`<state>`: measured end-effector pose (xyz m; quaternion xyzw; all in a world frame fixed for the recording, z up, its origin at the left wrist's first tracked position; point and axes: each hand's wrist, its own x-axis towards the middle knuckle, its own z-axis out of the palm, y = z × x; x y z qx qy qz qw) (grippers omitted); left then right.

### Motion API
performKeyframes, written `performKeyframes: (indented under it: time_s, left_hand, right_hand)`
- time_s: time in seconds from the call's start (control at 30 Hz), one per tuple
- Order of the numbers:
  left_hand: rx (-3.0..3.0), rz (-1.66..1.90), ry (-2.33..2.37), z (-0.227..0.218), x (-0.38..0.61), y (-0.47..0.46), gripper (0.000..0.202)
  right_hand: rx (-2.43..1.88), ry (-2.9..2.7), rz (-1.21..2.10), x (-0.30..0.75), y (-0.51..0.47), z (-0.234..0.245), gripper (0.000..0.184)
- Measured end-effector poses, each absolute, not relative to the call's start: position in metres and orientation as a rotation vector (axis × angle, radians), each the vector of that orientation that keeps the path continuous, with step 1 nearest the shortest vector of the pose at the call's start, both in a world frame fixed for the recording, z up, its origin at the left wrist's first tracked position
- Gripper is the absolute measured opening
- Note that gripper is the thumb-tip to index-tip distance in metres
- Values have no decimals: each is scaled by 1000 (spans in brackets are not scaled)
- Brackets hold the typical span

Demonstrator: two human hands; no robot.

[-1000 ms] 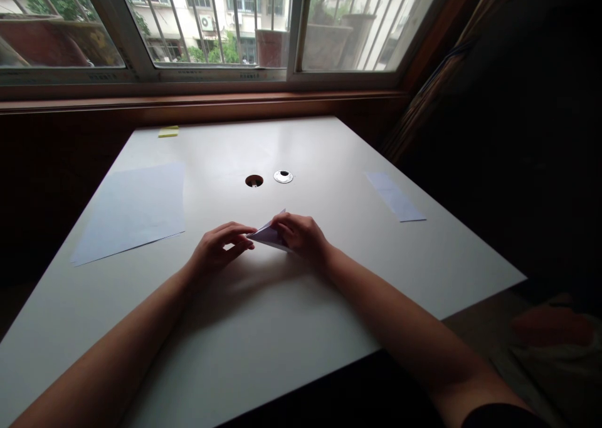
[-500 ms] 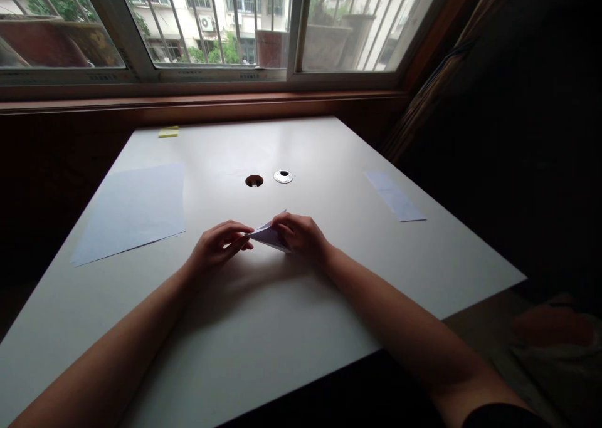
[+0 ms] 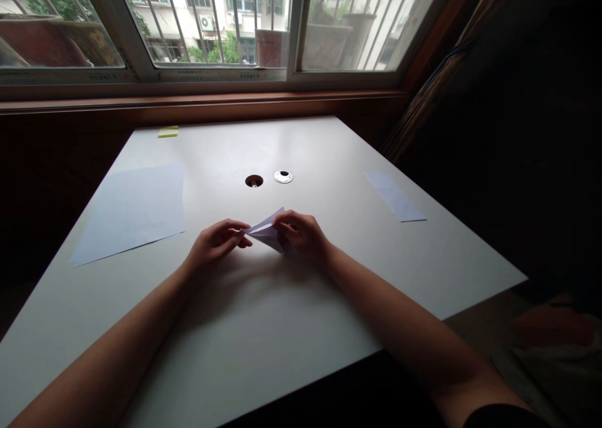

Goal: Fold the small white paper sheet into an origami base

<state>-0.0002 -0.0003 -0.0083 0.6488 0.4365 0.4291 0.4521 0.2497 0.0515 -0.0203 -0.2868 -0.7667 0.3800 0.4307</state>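
The left hand [image 3: 211, 241] pinches one tip of a pale, triangular folded paper [image 3: 265, 230], the right hand [image 3: 305, 235] its wider end, inside the white bench [image 3: 263, 340]'s near edge. Grey window frame [image 3: 207, 75] printing is unreadable from here.

Between my left hand [image 3: 219, 240] and my right hand [image 3: 303, 230], the folded paper [image 3: 266, 232] blocks direct passage. Lateral clearance: bare tabletop [image 3: 291, 328] extends from my left hand to the flat paper sheets [image 3: 134, 208], and from my right hand to the flat paper strip [image 3: 395, 196]. Forward: the hole [image 3: 254, 181] and round grommet [image 3: 283, 177] interrupt the surface. Far limit: the wooden ledge [image 3: 211, 105].
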Motion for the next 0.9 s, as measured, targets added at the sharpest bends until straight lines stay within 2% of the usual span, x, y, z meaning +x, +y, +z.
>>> performKeyframes:
  time_s: [0.4, 0.6, 0.9]
  left_hand:
    - [1559, 1086, 1128, -4, 1, -1, 28]
    - [1601, 1008, 1100, -7, 1, 0, 33]
    - [1596, 953, 1176, -9, 1, 2, 32]
  right_hand:
    - [-657, -1835, 1077, 248, 49, -16, 17]
    - [-639, -1862, 1098, 247, 47, -15, 18]
    - [-575, -1986, 946, 245, 47, -15, 15]
